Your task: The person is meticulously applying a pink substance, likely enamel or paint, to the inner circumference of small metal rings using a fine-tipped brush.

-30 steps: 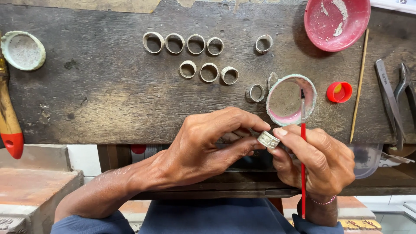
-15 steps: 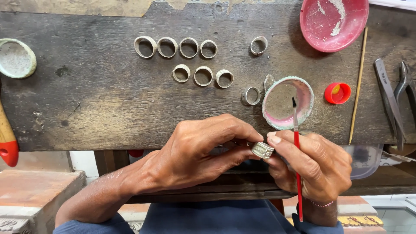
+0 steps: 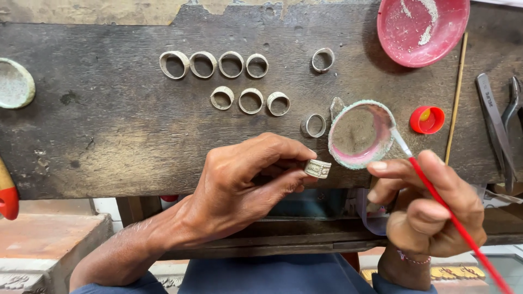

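Observation:
My left hand [image 3: 245,185] pinches a patterned silver ring [image 3: 317,168] between thumb and fingertips, just off the front edge of the dark wooden bench [image 3: 109,136]. My right hand [image 3: 430,212] grips a thin red-handled brush [image 3: 447,212] whose tip reaches into a small round dish [image 3: 359,133] with a pink and green crusted rim. The two hands are apart, the ring left of the dish.
Several plain silver rings [image 3: 218,64] lie in two rows on the bench, with one [image 3: 323,59] apart and another [image 3: 314,125] beside the dish. A red bowl [image 3: 422,27], red cap [image 3: 427,120], thin stick [image 3: 455,109], pliers [image 3: 498,125] at right; round dish [image 3: 13,84] far left.
My right hand has pulled away from the ring and swung the brush tip up into the small dish. My left hand still holds the ring.

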